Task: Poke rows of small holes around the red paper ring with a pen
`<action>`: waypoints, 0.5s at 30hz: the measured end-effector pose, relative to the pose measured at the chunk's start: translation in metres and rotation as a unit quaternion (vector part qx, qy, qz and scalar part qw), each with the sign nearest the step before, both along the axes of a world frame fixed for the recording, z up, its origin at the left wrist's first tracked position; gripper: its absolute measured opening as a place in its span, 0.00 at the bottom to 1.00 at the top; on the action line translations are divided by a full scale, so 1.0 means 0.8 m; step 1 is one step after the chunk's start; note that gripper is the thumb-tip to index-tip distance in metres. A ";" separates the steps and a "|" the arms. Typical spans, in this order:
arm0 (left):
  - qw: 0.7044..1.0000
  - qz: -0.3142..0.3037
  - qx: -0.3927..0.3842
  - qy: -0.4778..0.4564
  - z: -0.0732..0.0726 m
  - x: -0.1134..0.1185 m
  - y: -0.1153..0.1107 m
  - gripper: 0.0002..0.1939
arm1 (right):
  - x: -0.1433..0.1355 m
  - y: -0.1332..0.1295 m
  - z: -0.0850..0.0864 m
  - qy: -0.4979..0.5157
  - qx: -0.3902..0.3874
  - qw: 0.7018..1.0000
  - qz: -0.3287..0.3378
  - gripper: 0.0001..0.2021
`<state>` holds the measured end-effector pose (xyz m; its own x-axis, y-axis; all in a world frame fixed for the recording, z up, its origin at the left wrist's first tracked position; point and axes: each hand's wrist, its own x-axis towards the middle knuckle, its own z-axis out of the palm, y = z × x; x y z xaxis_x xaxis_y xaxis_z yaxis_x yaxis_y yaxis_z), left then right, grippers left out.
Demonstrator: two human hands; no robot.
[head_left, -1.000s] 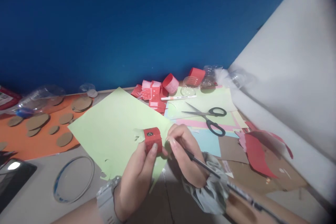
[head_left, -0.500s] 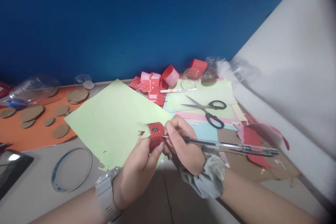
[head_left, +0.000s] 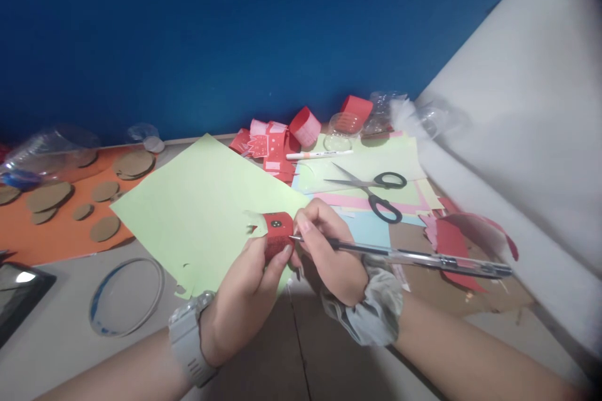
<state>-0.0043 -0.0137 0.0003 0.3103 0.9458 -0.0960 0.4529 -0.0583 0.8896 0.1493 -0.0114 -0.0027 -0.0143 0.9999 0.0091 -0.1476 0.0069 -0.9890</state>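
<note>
My left hand [head_left: 251, 279] is closed on a small red paper roll [head_left: 278, 232] that bears black drawn marks and has a pale green paper piece at its left side. In my right hand [head_left: 329, 250] is a clear-barrelled pen [head_left: 414, 257], its tip at the right edge of the roll. Whether the tip touches the paper I cannot tell. Both hands are over the near corner of a light green paper sheet [head_left: 202, 194]. Part of the roll is hidden behind my left fingers.
Black-handled scissors [head_left: 367, 185] and a white marker [head_left: 320, 155] lie on coloured papers. Red paper pieces [head_left: 277, 144] stand by the blue wall. Cardboard discs [head_left: 134, 164] rest on orange paper [head_left: 56, 244] at the left. A tape ring [head_left: 96, 319] and a dark device [head_left: 21, 294] are nearer.
The pen's rear end has swung slightly outward to the right. My hands and the roll have stayed almost in place; the whole view has shifted a little.
</note>
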 end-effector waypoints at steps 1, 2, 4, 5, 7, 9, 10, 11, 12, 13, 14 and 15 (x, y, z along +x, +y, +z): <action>1.000 -0.002 0.001 0.003 0.001 0.000 0.000 0.10 | 0.000 0.000 0.000 -0.002 0.000 1.000 0.002 0.15; 1.000 -0.005 0.001 0.005 0.001 0.000 0.000 0.10 | 0.000 0.000 0.000 -0.003 0.001 1.000 0.002 0.15; 1.000 -0.010 0.001 0.010 0.001 0.000 0.001 0.10 | 0.000 0.000 0.000 -0.004 0.003 1.000 0.000 0.15; 1.000 -0.011 0.003 0.012 0.000 0.000 0.001 0.10 | -0.001 0.000 0.001 -0.005 0.002 1.000 -0.002 0.16; 1.000 -0.013 0.010 0.012 -0.001 0.000 0.001 0.10 | -0.001 0.000 0.001 -0.009 -0.002 1.000 -0.002 0.16; 1.000 -0.013 0.015 0.009 -0.002 0.000 0.001 0.11 | -0.001 -0.001 0.001 -0.015 -0.008 1.000 0.002 0.17; 1.000 -0.014 0.017 0.008 -0.002 0.000 0.001 0.11 | -0.001 -0.001 0.002 -0.018 -0.009 1.000 0.005 0.17; 1.000 -0.015 0.017 0.008 -0.002 0.000 0.001 0.11 | -0.001 -0.001 0.002 -0.019 -0.008 1.000 0.007 0.18; 1.000 -0.015 0.017 0.010 -0.001 0.000 0.001 0.11 | -0.001 0.000 0.002 -0.017 -0.006 1.000 0.009 0.18; 1.000 -0.015 0.018 0.013 -0.001 0.000 0.001 0.11 | -0.001 0.000 0.002 -0.016 -0.004 1.000 0.010 0.18; 1.000 -0.013 0.016 0.016 -0.001 0.000 0.001 0.10 | -0.001 0.000 0.002 -0.014 -0.003 1.000 0.012 0.18; 1.000 -0.011 0.012 0.020 0.000 0.000 0.001 0.10 | 0.000 0.000 0.001 -0.014 -0.003 1.000 0.013 0.17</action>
<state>-0.0043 -0.0129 0.0001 0.3266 0.9412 -0.0863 0.4873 -0.0894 0.8687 0.1489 -0.0114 -0.0015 -0.0415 0.9991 0.0024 -0.1191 -0.0025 -0.9929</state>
